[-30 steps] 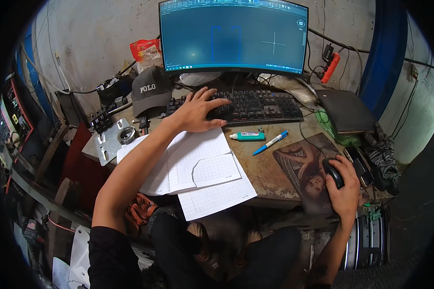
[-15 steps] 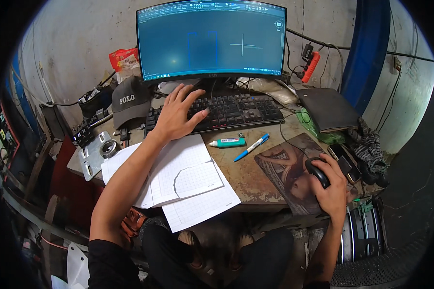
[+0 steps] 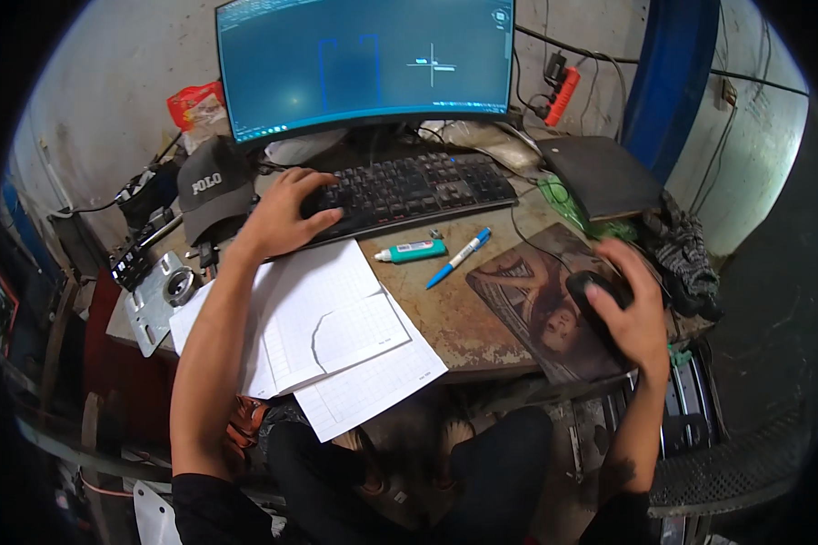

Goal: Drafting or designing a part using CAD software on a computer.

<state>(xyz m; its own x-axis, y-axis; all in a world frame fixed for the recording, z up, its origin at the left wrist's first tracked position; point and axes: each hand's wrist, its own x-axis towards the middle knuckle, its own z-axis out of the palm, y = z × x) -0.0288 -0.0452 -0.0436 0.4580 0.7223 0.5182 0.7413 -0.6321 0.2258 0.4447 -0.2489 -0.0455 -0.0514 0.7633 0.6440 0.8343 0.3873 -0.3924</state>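
My left hand (image 3: 286, 216) rests at the left end of a black computer keyboard (image 3: 427, 191). Its fingers lie over the keys, the thumb held apart, and it grips nothing. On the right, my right hand (image 3: 634, 313) is around a black computer mouse (image 3: 580, 283) on a picture mouse pad (image 3: 541, 318). Its thumb lies against the mouse, while the blurred forefinger reaches past it. Open sheets of gridded paper (image 3: 336, 327), one with a torn edge, lie below my left wrist. Beyond the keyboard, a curved monitor (image 3: 364, 68) shows blue drawn lines and a cross cursor.
A green glue or correction tube (image 3: 412, 252) and a blue-white pen (image 3: 459, 258) lie between paper and pad. At left are a grey cap (image 3: 214, 186), a tape roll (image 3: 180, 286) and a metal plate (image 3: 150, 304). A dark folder (image 3: 600, 174) sits back right.
The view has shifted, so the scene sits higher and further left. My left hand has drawn back toward the keyboard's left end. My right hand and the mouse have moved forward on the pad.
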